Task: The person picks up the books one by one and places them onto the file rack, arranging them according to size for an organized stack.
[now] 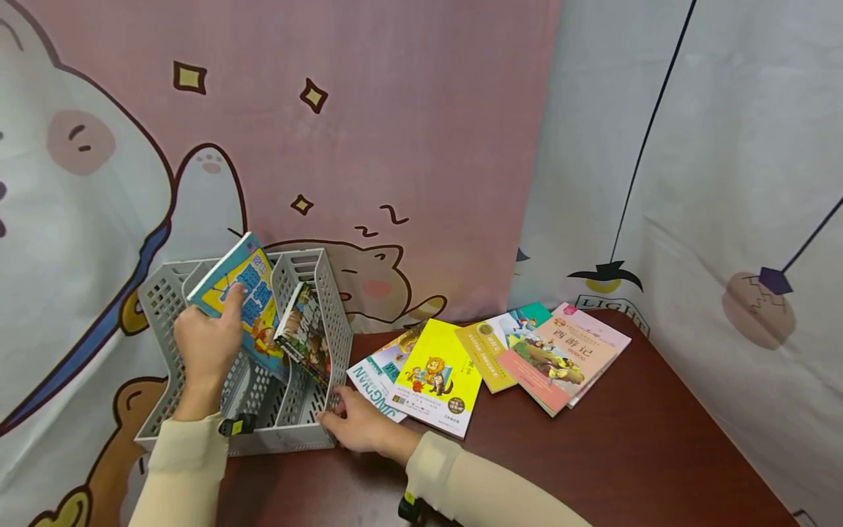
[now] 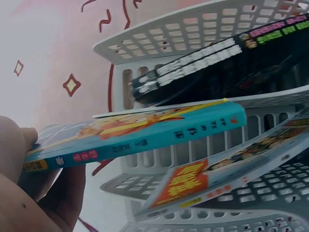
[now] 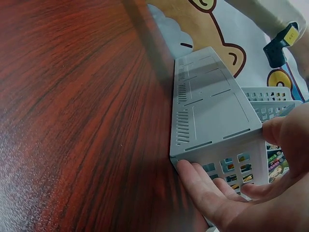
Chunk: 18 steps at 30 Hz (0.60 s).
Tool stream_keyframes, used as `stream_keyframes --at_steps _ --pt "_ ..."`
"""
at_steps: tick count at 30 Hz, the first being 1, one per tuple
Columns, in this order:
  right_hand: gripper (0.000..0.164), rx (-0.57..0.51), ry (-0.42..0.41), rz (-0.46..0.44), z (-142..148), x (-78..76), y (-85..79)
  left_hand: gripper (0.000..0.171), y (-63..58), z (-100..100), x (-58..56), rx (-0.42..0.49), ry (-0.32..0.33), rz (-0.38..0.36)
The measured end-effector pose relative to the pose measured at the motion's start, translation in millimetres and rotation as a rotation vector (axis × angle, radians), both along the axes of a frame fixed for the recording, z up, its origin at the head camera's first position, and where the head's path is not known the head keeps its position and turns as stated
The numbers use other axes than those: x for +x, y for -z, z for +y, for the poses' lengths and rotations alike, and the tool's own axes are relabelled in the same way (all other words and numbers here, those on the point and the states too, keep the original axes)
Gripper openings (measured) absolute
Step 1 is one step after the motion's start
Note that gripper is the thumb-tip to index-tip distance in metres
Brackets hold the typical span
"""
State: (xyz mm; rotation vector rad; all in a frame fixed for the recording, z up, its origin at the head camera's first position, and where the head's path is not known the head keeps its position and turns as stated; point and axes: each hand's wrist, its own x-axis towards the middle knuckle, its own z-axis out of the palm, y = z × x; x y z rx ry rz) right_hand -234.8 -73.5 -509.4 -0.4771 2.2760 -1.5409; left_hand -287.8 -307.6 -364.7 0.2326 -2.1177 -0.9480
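My left hand point(image 1: 209, 344) grips a blue and yellow picture book point(image 1: 253, 293), thumb over its cover. The book is tilted over the middle of a grey perforated file organizer point(image 1: 283, 439). Its turquoise spine point(image 2: 145, 140) faces the left wrist camera. In the right compartment leans a black-spined book point(image 1: 306, 333). Another book with an orange panel point(image 2: 183, 181) leans inside the organizer, seen beside the held one in the left wrist view. My right hand point(image 1: 362, 424) holds the organizer's front right corner, thumb at the upper edge and fingers along the side wall.
Right of the organizer, several books lie overlapping on the dark red wooden table point(image 1: 632, 439). Among them are a yellow book with a lion point(image 1: 437, 377) and a pink-orange book point(image 1: 560, 359). A printed cloth backdrop point(image 1: 421, 146) stands close behind the organizer.
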Motion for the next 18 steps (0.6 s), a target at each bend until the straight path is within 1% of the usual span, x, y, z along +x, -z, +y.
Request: stream_keyframes --at_steps 2,7,9,14,18 --pt "0.065 -0.008 0.001 0.002 1 0.0 -0.4 0.066 3.0 2 -1.7 -0.002 -0.010 -0.029" --pt "0.065 -0.018 0.004 0.008 1 0.7 -1.3 0.066 14.0 1 -7.0 -0.024 0.019 -0.096" --pt "0.065 -0.016 0.006 0.006 0 0.7 -1.1 0.066 18.9 1 -8.9 -0.055 0.032 -0.117" --pt "0.066 -0.009 0.004 0.010 0 -0.2 0.9 0.073 31.2 -1 -12.3 -0.123 0.036 -0.162" --pt "0.066 0.001 0.003 0.012 0 -1.0 1.5 0.076 36.8 -2 -13.6 -0.142 0.060 -0.211"
